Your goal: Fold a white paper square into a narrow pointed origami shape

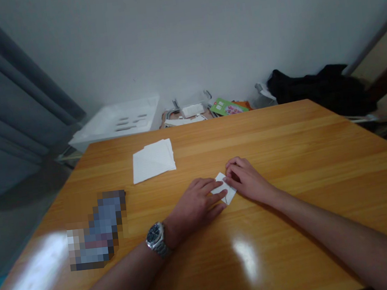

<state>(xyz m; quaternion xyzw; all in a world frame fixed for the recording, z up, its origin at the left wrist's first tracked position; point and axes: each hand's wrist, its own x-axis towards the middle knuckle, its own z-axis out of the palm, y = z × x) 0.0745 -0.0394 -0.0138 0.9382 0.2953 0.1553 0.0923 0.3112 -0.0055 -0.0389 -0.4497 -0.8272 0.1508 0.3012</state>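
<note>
A small folded piece of white paper [231,194] lies on the wooden table, its corners pointing up, down and sideways like a diamond. My left hand [199,204], with a metal watch [155,235] at the wrist, rests flat across its left side, fingers spread over it. At the upper right edge, my right hand [247,178] has its fingers curled in a pinch on the paper. The fingertips hide part of the folds. Farther back to the left is a loose stack of white paper sheets [153,160].
On the table's left side is a pixelated, dark, phone-like object [102,230]. Beyond the far edge are a white tray-like panel [118,118], a green booklet [228,106] among clutter, and black cloth [319,90]. A grey curtain [4,91] hangs at left.
</note>
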